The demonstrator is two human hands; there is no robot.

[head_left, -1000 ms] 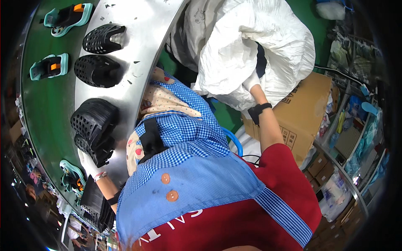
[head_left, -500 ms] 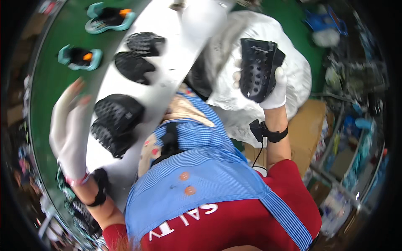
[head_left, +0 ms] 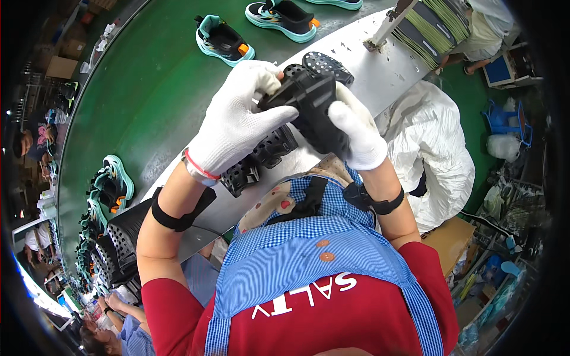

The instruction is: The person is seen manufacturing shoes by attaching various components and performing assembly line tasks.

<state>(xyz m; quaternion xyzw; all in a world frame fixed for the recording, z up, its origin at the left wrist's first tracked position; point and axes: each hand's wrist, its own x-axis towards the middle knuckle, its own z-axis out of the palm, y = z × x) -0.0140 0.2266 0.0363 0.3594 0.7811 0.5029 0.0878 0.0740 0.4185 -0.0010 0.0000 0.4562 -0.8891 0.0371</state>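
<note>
At upper centre, a smooth black moulded plastic shell (head_left: pixel 322 113), partly blurred, is being held in mid-air. Its left end is being grasped between the thumb and bent fingers of the left hand (head_left: pixel 234 121), gloved in ribbed white knit; its right side is being clasped by the similarly gloved right hand (head_left: pixel 361 135). Just below, rounded, perforated black shells (head_left: pixel 276 146) are being supported by a grey metal ledge (head_left: pixel 380 86). Black-and-mint sneakers (head_left: pixel 222 40) are being borne, upper left, by a green surface (head_left: pixel 133 101). At right, a crumpled white sack (head_left: pixel 454 166) is being seen.
</note>
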